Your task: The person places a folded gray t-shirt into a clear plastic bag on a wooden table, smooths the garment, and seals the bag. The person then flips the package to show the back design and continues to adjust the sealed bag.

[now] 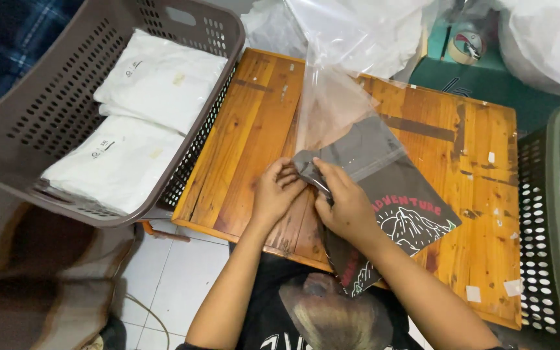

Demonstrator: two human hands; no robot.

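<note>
A folded dark grey shirt (400, 204) with a white and red mountain print lies on a small wooden table (254, 123). Its upper part sits inside the mouth of a clear plastic bag (332, 97) that rises toward the far side. My left hand (275, 193) pinches the bag's edge and the shirt's near corner. My right hand (345, 204) rests on the shirt beside it, fingers gripping the same corner of bag and cloth. Both hands touch each other at the fingertips.
A brown perforated basket (46, 110) at the left holds two white packed parcels (157, 78). A dark green perforated basket (542, 227) stands at the right. Crumpled plastic bags (371, 32) and a tape roll (466, 45) lie beyond the table. White tiled floor shows below.
</note>
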